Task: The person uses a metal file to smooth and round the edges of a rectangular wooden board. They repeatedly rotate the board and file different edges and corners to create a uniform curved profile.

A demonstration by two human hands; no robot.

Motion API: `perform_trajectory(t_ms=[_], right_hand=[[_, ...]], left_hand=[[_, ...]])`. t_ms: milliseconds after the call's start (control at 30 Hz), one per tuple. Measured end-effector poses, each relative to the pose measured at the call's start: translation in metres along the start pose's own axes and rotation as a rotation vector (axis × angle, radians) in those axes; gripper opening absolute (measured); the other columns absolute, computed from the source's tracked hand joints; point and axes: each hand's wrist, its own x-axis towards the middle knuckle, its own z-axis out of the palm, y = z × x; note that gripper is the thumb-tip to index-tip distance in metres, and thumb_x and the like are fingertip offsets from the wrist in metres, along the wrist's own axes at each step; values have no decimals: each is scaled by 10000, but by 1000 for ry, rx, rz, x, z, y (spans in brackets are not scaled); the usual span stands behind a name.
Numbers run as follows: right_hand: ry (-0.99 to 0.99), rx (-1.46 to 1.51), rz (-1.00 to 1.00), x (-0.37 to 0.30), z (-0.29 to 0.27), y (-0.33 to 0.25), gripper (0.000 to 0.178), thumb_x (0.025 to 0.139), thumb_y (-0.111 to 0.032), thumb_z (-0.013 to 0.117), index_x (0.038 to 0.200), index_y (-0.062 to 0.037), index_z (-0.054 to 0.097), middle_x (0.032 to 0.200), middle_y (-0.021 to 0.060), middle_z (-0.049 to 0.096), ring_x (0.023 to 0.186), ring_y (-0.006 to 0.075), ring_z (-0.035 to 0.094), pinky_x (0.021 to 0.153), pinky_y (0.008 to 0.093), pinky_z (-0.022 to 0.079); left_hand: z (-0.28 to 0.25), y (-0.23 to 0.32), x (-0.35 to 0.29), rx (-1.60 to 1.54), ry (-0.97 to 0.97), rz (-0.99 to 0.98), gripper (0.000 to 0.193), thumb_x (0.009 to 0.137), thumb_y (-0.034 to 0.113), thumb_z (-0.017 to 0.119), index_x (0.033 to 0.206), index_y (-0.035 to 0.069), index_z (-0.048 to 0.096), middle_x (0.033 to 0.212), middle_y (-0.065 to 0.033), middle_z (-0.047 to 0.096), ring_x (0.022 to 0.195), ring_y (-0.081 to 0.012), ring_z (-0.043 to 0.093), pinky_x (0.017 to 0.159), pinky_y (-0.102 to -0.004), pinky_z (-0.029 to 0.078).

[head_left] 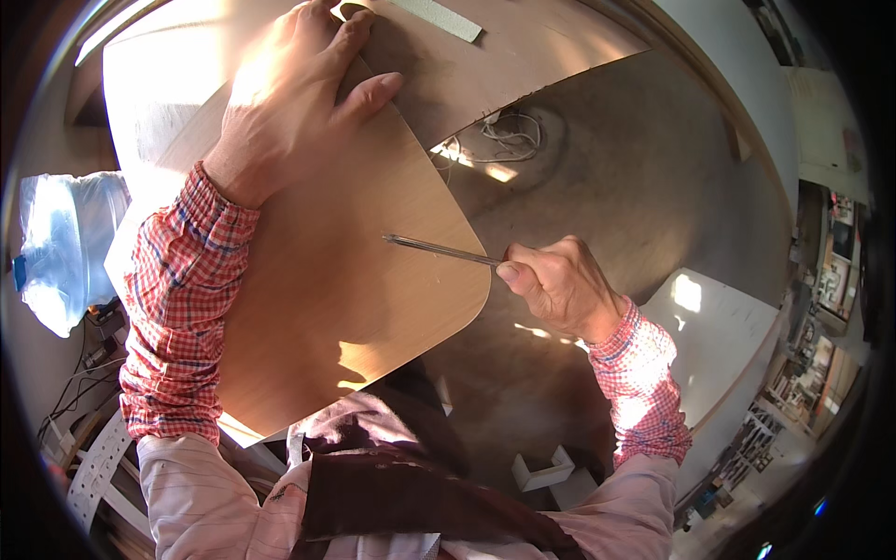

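Note:
A wood-coloured board (327, 243) with rounded corners lies in front of me. My left hand (289, 103) rests over its far left part with thumb and fingers apart, the fingertips partly lost in glare and at the picture's top edge. Closed around one end of a slim metal tool (439, 248), my right hand (558, 285) is at the board's right edge. The tool is long and thin, and its exact kind is hard to make out. Its free end points left over the board; whether it touches the surface I cannot tell.
A brown sheet (495, 61) with a pale green strip (439, 17) lies beyond the board. White cords (509, 135) are on the floor. A blue plastic bottle (70, 243) is at the left, a white panel (714, 327) at the right, and a small white bracket (543, 469) below.

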Motion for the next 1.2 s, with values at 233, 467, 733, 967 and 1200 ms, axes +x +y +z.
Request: perform_trajectory(t_ms=[233,467,733,967,1200], right_hand=[[27,-43,-15,27,-4,1,485,1041,-366,512,686,-38,545,567,193,512,538,406,544,481,453,417],[26,-94,-4,26,-10,-6,427,1019,-312,566,687,-44,561,560,180,535,528,399,554,470,442,428],[47,31,148,-21,19,-22,442,1036,-344,534,744,-21,612,580,179,572,551,391,602,499,406,464],[173,121,122,-43,75,-40,350,1007,-320,590,839,-25,673,662,149,643,587,350,639,514,404,491],[303,159,187,-30,71,-37,394,1036,-326,546,787,-39,651,584,130,584,522,337,606,479,400,457]], left_hand=[[-16,6,3,56,-141,-38,697,974,481,531,1366,-94,491,1435,-332,416,1358,-466,396,1137,-496,336],[-25,12,8,-117,-33,44,672,940,422,585,1345,-108,503,1262,-295,476,1170,-436,484,1026,-503,393],[-21,2,9,1,33,29,559,946,386,598,1252,-79,558,1241,-278,494,1135,-423,494,980,-494,413],[-13,8,5,165,131,12,589,988,418,533,1316,-72,539,1296,-306,484,1196,-430,484,1039,-512,386],[-13,2,10,57,-144,-120,636,1014,446,487,1377,-76,503,1427,-339,418,1310,-466,425,1116,-522,337]])
